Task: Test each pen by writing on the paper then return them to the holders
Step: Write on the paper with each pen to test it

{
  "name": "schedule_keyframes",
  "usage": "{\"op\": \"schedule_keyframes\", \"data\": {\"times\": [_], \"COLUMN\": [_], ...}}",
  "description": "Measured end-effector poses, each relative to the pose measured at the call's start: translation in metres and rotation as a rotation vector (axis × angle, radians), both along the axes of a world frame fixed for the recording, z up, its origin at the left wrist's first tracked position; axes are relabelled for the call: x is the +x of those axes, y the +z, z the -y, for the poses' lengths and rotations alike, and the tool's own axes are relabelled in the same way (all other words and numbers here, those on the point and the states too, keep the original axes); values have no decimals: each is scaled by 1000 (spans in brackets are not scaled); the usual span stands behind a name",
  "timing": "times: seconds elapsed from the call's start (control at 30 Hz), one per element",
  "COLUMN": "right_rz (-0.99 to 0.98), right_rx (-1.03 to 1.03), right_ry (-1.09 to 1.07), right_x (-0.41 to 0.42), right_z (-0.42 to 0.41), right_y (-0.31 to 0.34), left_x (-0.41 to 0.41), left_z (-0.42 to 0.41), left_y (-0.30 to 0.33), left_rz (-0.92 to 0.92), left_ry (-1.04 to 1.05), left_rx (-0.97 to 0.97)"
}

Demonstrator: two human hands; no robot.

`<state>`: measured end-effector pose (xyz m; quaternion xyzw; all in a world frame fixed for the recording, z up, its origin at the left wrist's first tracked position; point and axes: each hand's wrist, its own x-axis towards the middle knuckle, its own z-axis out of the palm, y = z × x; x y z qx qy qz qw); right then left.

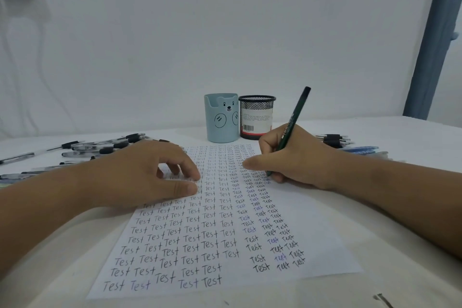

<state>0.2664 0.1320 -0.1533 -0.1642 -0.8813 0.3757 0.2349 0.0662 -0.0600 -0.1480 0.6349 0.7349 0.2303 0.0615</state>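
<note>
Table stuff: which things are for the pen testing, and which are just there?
For the job: green pen gripped in right hand; paper under left hand; blue bear holder; black mesh holder; loose pens.
Just there: blue-grey post; white wall.
</note>
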Motion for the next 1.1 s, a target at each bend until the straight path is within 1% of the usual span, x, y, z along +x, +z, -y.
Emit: {"op": "schedule_keyframes", "data": {"times": [0.17,0.33,0.93,1.1], "right_rz": [11,29,52,26], "right_rx": [3,62,64,50], "right_ry": [20,30,50,44], "right_x": [0,-2,0,-1], "right_z": [0,-2,1,-1], "right_y": [-1,-2,0,-2], "left_x": [0,-1,-1,-1], "left_z": [-1,-1,-2,-2], "left_y": [0,-1,0,0], "left_rz": [10,12,24,21], "left_ry": [-4,-7,4,-2], "left_rx": [6,5,-3,-6]}}
